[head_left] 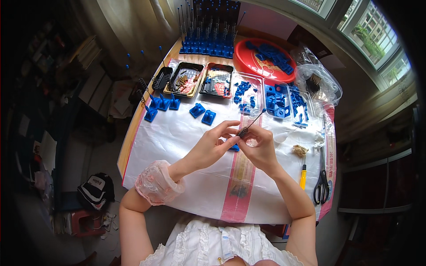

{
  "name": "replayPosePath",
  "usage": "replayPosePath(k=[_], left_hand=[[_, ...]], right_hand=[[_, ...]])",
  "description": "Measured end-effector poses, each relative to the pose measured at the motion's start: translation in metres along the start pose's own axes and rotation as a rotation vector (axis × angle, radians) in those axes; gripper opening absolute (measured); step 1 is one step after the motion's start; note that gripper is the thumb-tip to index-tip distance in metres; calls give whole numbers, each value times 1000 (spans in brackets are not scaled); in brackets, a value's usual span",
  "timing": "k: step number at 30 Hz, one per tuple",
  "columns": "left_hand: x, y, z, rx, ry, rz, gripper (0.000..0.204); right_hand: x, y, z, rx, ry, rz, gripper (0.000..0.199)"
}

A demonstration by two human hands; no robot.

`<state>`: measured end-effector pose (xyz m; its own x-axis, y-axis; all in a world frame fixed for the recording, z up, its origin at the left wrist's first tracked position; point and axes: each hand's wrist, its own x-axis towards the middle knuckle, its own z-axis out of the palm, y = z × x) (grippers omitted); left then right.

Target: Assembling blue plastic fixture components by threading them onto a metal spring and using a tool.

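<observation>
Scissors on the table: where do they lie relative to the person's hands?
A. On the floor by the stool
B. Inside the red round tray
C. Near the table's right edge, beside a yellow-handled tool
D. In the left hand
C: the black-handled scissors lie flat near the right edge of the table, next to the yellow-handled tool, apart from both hands.

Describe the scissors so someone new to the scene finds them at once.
Start at the table covered in white plastic sheet and go to its right edge, below the clear trays of blue parts. The scissors lie there, black handles toward the person. Unlike the yellow-handled tool just to their left, they have two loop handles.
</observation>
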<state>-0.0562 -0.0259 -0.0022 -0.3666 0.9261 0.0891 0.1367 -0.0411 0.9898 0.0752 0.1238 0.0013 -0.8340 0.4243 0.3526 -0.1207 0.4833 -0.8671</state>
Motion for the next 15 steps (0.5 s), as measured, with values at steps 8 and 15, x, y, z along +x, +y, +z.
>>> replayPosePath(k=[8, 15], left_hand=[[6, 8, 1, 76, 1, -35, 44], [2, 31, 4, 148, 6, -18, 49]], right_hand=[[-1, 1, 1, 35, 16, 4, 13], [-1, -3, -1, 24, -13, 8, 14]])
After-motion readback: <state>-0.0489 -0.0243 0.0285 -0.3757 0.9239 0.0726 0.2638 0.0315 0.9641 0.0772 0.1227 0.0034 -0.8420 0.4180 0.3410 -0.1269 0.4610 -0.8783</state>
